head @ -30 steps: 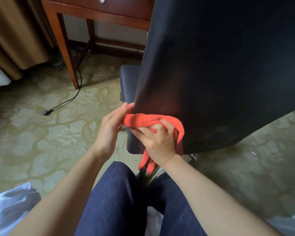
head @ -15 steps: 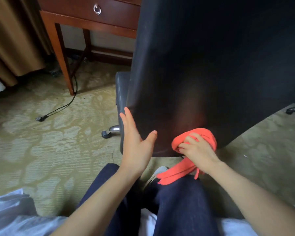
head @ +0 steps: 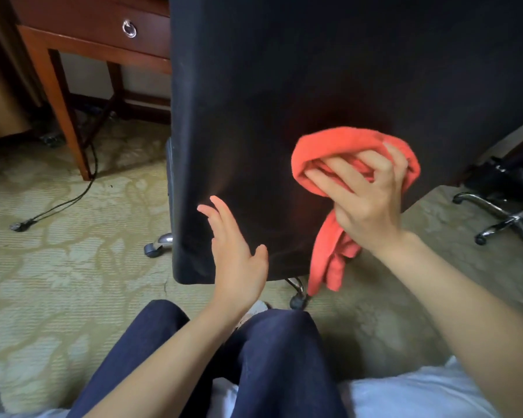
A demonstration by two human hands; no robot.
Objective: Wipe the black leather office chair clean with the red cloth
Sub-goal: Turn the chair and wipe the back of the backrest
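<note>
The chair back (head: 284,70) is smooth black leather with a dull sheen, picking up a reddish glow beside the red cloth (head: 338,143), which is nubbly, matt towelling. The desk (head: 88,13) is polished reddish wood, its ring pull (head: 129,28) bright metal. Chrome chair legs (head: 495,211) gleam over matt, woven, patterned carpet (head: 58,267).

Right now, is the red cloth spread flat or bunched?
Bunched: the red cloth is wadded in the right hand, its tail dangling below.
</note>
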